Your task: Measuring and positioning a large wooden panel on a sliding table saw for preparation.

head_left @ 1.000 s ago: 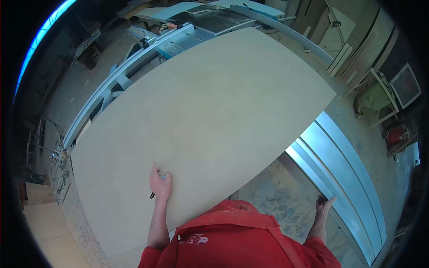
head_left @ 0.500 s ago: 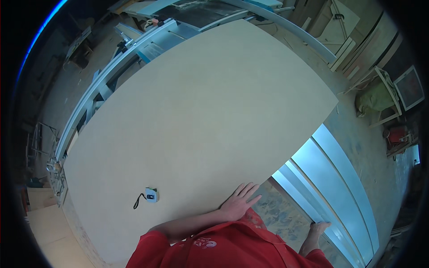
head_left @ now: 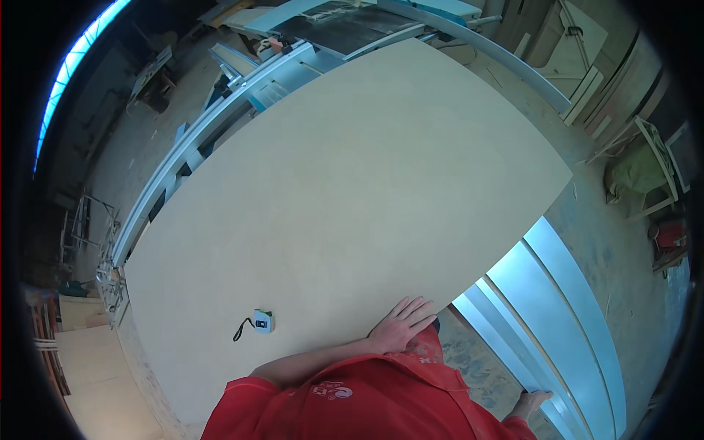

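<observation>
A large pale wooden board (head_left: 345,198) lies flat in front of me and fills most of the view. My left hand (head_left: 400,325) rests palm down on its near edge, fingers stretched out and slightly apart, holding nothing. Off to the right, my right hand (head_left: 531,402) lies on the near left edge of a long silvery metal table (head_left: 561,323); its fingers reach over the surface, partly hard to make out. On the board, left of my left hand, sits a small light-coloured tape measure (head_left: 263,321) with a black wrist loop, touched by neither hand.
A metal rail (head_left: 198,136) runs along the board's far left side, and another long bar (head_left: 506,62) curves past its far corner. Boards (head_left: 579,66) lean at the back right, near a frame holding a green sack (head_left: 636,170). More pale sheets (head_left: 99,359) stand at the lower left.
The whole view has shifted, so the board and tape measure appear farther right and slightly lower. Both hands keep their places on the board and the metal table.
</observation>
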Demonstrator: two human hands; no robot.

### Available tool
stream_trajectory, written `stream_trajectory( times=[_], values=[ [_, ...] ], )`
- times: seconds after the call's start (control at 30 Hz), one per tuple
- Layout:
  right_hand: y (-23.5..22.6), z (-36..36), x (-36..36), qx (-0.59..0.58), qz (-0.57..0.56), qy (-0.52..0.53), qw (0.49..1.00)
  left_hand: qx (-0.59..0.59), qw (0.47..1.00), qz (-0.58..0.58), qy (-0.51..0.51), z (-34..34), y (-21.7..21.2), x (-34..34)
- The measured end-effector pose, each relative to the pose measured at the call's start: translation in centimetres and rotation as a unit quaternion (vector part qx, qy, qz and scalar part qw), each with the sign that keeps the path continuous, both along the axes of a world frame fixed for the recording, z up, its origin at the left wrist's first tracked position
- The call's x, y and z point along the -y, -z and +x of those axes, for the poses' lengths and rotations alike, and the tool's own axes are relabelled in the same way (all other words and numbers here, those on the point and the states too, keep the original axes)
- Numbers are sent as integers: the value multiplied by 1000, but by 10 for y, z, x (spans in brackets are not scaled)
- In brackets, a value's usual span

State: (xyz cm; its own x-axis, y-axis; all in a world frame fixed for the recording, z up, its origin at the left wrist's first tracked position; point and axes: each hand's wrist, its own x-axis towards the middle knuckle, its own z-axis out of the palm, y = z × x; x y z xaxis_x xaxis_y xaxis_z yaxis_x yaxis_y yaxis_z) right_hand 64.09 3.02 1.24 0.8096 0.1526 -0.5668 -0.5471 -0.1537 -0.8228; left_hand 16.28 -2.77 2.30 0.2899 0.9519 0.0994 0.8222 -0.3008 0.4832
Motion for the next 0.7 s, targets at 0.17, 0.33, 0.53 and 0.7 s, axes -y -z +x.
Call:
stream_trajectory(
  times=[0.17,0.33,0.53,0.7],
  values=[
    [15,61,17,5,1,17,1000,-10,1000,-25,-15,-5,-18,-21],
    [1,81,26,5,-16,19,1000,-15,998,-24,-51,-6,-29,-32],
    [10,118,50,-33,83,146,985,-45,996,-26,-70,-13,-38,-45],
    [-43,134,84,-477,505,657,292,-61,995,-18,-70,-11,-42,-58]
  ],
)
